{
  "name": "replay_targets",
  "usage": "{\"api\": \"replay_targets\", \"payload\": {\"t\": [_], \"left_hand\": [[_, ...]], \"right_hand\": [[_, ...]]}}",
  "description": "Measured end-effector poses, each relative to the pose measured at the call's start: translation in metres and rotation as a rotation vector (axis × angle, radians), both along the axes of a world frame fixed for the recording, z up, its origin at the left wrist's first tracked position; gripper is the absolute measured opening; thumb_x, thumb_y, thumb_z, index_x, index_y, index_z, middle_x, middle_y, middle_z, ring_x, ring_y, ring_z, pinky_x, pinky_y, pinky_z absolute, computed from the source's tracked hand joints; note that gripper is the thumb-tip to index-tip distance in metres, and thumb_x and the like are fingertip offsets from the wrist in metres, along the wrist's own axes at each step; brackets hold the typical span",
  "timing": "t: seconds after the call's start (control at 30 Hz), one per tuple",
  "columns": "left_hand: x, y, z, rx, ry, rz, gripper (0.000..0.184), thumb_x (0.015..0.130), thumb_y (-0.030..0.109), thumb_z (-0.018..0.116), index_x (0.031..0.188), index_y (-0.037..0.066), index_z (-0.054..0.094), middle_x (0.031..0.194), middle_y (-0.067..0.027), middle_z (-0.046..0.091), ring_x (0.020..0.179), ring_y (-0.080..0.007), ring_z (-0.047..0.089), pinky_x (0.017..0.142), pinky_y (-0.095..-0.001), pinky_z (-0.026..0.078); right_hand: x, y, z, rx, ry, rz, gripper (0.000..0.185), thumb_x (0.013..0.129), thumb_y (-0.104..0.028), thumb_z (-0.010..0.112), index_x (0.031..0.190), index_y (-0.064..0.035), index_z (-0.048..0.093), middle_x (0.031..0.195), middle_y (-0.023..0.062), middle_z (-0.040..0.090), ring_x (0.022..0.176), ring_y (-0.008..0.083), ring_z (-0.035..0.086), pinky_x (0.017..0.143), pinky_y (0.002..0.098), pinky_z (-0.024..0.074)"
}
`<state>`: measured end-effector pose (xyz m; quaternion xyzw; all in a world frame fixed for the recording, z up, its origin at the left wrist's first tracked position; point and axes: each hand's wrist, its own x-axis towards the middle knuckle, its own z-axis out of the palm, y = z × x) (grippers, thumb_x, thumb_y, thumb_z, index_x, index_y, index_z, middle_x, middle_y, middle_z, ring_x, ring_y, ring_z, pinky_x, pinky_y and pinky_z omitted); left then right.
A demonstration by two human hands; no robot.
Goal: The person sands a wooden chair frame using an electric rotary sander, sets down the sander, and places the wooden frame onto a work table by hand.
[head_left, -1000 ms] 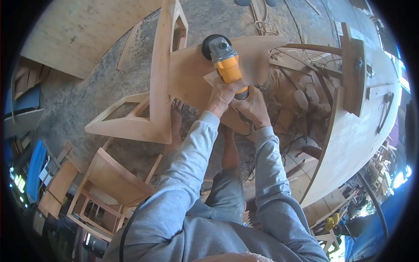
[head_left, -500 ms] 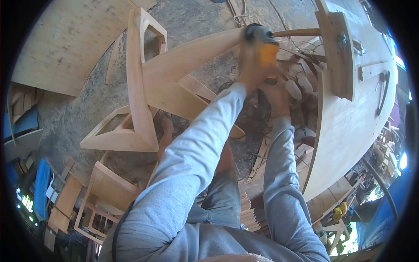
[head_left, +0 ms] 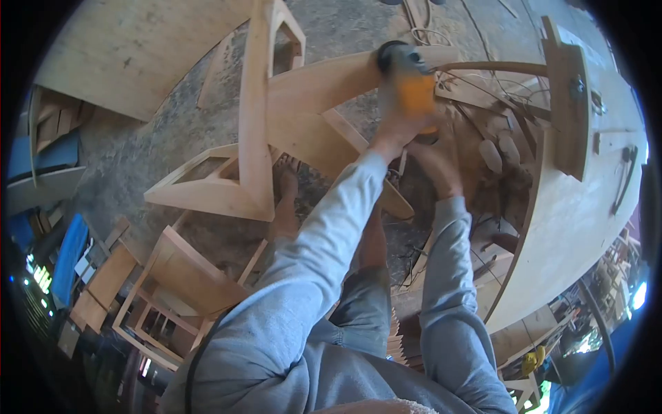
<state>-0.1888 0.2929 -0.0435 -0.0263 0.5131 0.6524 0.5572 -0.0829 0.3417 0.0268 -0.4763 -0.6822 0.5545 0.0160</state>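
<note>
A yellow angle grinder (head_left: 416, 95) with a grey head and a dark disc (head_left: 393, 55) is at the upper middle, smeared by motion. Its disc lies over the curved wooden board (head_left: 317, 83); whether it touches the wood I cannot make out. My left hand (head_left: 398, 131) is wrapped round the grinder's body from the left. At the rear end of the tool, my right hand (head_left: 436, 165) is closed on it, its fingers partly hidden. The board joins an angular wooden frame (head_left: 256, 138) on the left, a chair-like piece with triangular sides.
A large pale panel (head_left: 572, 228) stands close on the right, with a clamped wooden block (head_left: 571, 110) at its upper edge. Cords (head_left: 431, 36) lie on the dusty floor (head_left: 338, 31). Another wooden chair frame (head_left: 186, 276) is at lower left. My bare foot (head_left: 288, 183) is beside the angular frame.
The view has shifted, so the furniture appears farther right. Relative to the board, the grinder has moved left, and the board's far end now shows beyond it. Both hands keep their hold.
</note>
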Motion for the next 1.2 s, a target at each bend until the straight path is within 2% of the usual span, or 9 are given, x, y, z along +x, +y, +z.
{"api": "replay_targets", "payload": {"t": [0.17,0.37,0.73,0.87,0.97,1.03,1.1,1.17,1.2], "left_hand": [[-0.042,-0.13,0.038,-0.219,0.121,0.119,0.046,0.076,0.025,0.094,0.109,0.0,0.073,0.1,-0.0073,0.075,0.082,-0.0165,0.073,0.073,-0.0328,0.061],[-0.034,-0.195,0.047,-0.189,-0.006,0.392,0.039,0.078,0.021,0.092,0.107,0.001,0.075,0.1,-0.0074,0.076,0.086,-0.0175,0.074,0.079,-0.0339,0.062],[0.008,-0.072,0.029,-0.127,0.039,0.164,0.04,0.075,0.021,0.093,0.103,0.0,0.075,0.095,-0.0061,0.075,0.08,-0.0149,0.072,0.075,-0.0317,0.06],[0.031,-0.017,-0.007,-0.053,0.079,0.029,0.039,0.079,0.015,0.091,0.112,0.002,0.074,0.105,-0.0066,0.076,0.091,-0.0166,0.074,0.082,-0.0332,0.061],[0.033,0.025,0.016,0.002,0.106,-0.08,0.041,0.081,0.017,0.09,0.114,-0.001,0.074,0.105,-0.0079,0.077,0.091,-0.0164,0.074,0.08,-0.0336,0.06],[0.071,0.064,-0.051,0.256,0.729,-0.049,0.042,0.083,0.019,0.089,0.115,-0.004,0.074,0.104,-0.0084,0.077,0.09,-0.0158,0.073,0.079,-0.034,0.06],[0.083,0.079,-0.063,0.234,0.773,-0.14,0.047,0.08,0.023,0.09,0.114,-0.004,0.074,0.103,-0.0101,0.077,0.09,-0.0174,0.074,0.078,-0.0336,0.06],[0.062,0.099,-0.011,-0.07,0.238,-0.344,0.053,0.074,0.029,0.093,0.113,-0.002,0.076,0.102,-0.0129,0.078,0.091,-0.0214,0.077,0.08,-0.0323,0.059],[0.053,0.093,0.01,-0.051,0.19,-0.335,0.052,0.074,0.029,0.093,0.112,-0.002,0.076,0.102,-0.0127,0.078,0.09,-0.021,0.077,0.079,-0.0326,0.059]], "right_hand": [[-0.046,-0.097,0.0,-0.16,0.106,0.122,0.062,0.077,-0.029,0.088,0.122,0.0067,0.064,0.101,0.0172,0.079,0.094,0.0203,0.076,0.083,0.0374,0.0599],[-0.058,-0.144,-0.005,-0.065,0.079,0.363,0.077,0.071,-0.033,0.086,0.136,-0.0015,0.06,0.104,0.0263,0.076,0.101,0.0423,0.076,0.087,0.045,0.0586],[-0.003,-0.04,0.016,0.008,-0.093,0.179,0.068,0.074,-0.036,0.087,0.123,0.0066,0.069,0.105,0.0211,0.079,0.102,0.0276,0.078,0.089,0.0389,0.0577],[0.016,-0.002,0.009,-0.021,-0.045,0.028,0.06,0.072,-0.023,0.09,0.122,0.0053,0.071,0.111,0.0174,0.079,0.103,0.0197,0.075,0.091,0.0355,0.0574],[0.038,0.025,-0.003,0.342,-0.053,0.073,0.061,0.074,-0.023,0.09,0.125,0.003,0.07,0.113,0.0155,0.077,0.103,0.022,0.074,0.09,0.0364,0.0571],[0.065,0.053,-0.026,0.435,-0.117,0.072,0.063,0.075,-0.025,0.09,0.126,0.0039,0.068,0.114,0.0159,0.076,0.103,0.0225,0.073,0.087,0.0362,0.0568],[0.099,0.077,-0.06,0.353,-0.215,-0.011,0.061,0.075,-0.025,0.09,0.124,0.0038,0.068,0.114,0.0171,0.075,0.102,0.0224,0.073,0.084,0.036,0.0571],[0.109,0.083,-0.067,0.304,-0.16,-0.13,0.058,0.075,-0.025,0.09,0.121,0.0039,0.069,0.112,0.0175,0.075,0.1,0.022,0.073,0.082,0.0358,0.0571],[0.11,0.082,-0.07,0.276,-0.13,-0.189,0.057,0.075,-0.025,0.09,0.12,0.0039,0.069,0.111,0.0177,0.074,0.099,0.0218,0.073,0.081,0.0357,0.0572]]}}
